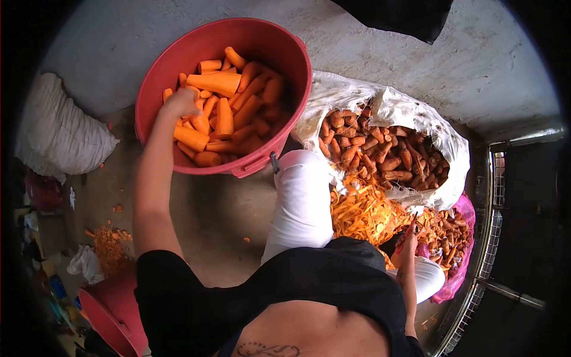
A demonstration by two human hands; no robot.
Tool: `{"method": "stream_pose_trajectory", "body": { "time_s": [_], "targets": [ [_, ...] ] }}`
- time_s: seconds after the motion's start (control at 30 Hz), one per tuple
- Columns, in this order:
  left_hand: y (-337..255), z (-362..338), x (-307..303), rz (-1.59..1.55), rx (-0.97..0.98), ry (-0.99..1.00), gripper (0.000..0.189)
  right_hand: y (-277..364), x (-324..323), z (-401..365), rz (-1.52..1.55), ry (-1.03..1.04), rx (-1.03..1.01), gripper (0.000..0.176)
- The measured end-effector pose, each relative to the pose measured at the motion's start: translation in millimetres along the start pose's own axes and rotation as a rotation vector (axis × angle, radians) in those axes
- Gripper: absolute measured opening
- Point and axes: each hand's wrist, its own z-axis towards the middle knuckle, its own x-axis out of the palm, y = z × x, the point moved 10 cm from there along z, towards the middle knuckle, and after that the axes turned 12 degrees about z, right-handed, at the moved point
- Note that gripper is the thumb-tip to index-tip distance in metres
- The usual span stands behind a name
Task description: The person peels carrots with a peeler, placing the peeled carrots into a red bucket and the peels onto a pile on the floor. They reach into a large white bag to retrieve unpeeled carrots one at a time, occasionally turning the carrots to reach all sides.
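Peeled carrots [229, 113], red tub [226, 27], concrete floor [208, 208]

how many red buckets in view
2. The big red bucket of peeled carrots is at top, left hand in it; the second red bucket is bottom left, partly cut off. Others may be hidden.

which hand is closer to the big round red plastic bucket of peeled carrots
Left. The left hand is inside the round red plastic bucket, on the peeled orange carrots. The right hand is well away, low beside the heap of orange peelings.
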Motion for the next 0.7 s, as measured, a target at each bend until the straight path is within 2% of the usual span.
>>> {"method": "stream_pose_trajectory", "body": {
  "time_s": [0.07, 0.17, 0.37, 0.47, 0.57, 0.67, 0.7],
  "targets": [
    [-6, -5, 39, -0.182, -0.062, 0.247, 0.032, 1, 2, 1, -0.023, 0.018, -0.018, 0.055],
    [-19, -4, 21, -0.095, 0.084, 0.110, 0.022, 2, 5, -10, -0.032, 0.014, -0.030, 0.050],
    [4, 16, 37, -0.273, -0.030, 0.155, 0.022, -1, 3, -17, -0.011, 0.017, -0.064, 0.051],
    [7, 15, 23, -0.468, -0.057, 0.054, 0.023, -4, 4, -19, 0.015, 0.033, -0.055, 0.050],
    [15, 9, 20, -0.409, -0.098, 0.101, 0.024, -7, 2, -14, 0.004, 0.030, -0.047, 0.050],
    [11, -7, 35, -0.411, -0.174, 0.291, 0.025, -11, 4, -16, 0.036, 0.016, -0.013, 0.051],
    [3, -10, 34, -0.249, -0.128, 0.308, 0.024, -13, 4, -15, 0.031, 0.014, -0.005, 0.052]
  ]
}}
